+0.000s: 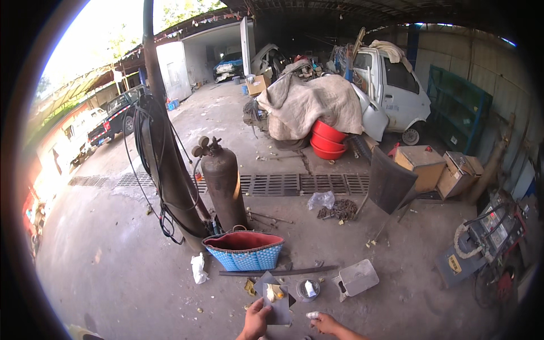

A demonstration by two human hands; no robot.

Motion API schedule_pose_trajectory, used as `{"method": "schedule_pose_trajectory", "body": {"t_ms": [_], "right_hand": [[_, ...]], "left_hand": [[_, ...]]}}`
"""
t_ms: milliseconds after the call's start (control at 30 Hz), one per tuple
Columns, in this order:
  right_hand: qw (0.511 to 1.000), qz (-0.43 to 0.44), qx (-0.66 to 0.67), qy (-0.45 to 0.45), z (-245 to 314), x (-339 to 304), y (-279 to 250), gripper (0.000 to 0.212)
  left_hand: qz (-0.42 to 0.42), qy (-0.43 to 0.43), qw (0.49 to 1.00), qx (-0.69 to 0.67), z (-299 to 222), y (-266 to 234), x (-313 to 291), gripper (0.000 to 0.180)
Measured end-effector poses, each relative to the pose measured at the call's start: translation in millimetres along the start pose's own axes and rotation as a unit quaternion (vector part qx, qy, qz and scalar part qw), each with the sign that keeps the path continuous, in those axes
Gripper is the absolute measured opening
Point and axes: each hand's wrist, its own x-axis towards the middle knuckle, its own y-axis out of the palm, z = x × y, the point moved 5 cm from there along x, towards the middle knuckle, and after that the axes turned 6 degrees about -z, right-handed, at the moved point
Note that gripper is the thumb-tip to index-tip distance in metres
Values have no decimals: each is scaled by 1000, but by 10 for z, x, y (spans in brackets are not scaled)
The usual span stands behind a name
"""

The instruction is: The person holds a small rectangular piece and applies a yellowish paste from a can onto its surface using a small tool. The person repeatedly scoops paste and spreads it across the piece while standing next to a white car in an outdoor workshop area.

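My left hand (255, 320) is closed on the edge of a flat grey sheet (277, 313), its thumb lying on top. A cream-coloured dab of paste (272, 292) with an orange spot sits on the sheet. Just right of it, my right hand (325, 323) is closed, with a small white piece (312, 315) at its fingertips. Whether that piece is a tube's end or something else is too small to tell. Beyond the hands, a white tube (309, 288) lies on a round tin (309, 296) on the floor.
A blue woven basket (243, 260) with a red lining stands ahead, near a gas cylinder (224, 181). A light-coloured block (358, 277) lies right of the tin. A dark bar (277, 271) crosses the floor. Farther right are a chair (390, 180) and a battery-like machine (481, 238).
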Motion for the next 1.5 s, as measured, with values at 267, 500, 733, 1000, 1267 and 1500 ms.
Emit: {"method": "schedule_pose_trajectory", "body": {"t_ms": [267, 500, 733, 1000, 1267, 1500], "right_hand": [[982, 19, 9, -188, 679, -87, 436, 36], [986, 71, -62, -137, 1399, 112, 1617, 37], [959, 232, -33, -159, 2248, -115, 3260, 39], [945, 288, -7, -152, 2664, -65, 4489, 38], [906, 406, -53, -108, 3091, 97, 5139, 41], [849, 524, 14, -62, 3388, 449, 5519, 35]], "left_hand": [[-47, 112, 993, -5, -857, -326, -788, 42], [-96, 173, 979, -54, -1382, -1204, -1392, 43], [-132, 201, 968, -76, -1806, -2316, -1989, 45], [-239, 214, 944, -71, -2083, -3163, -2501, 43], [-276, 258, 918, -120, -2284, -3332, -2682, 44], [-383, 298, 865, -127, -2357, -3322, -2629, 45]]}}
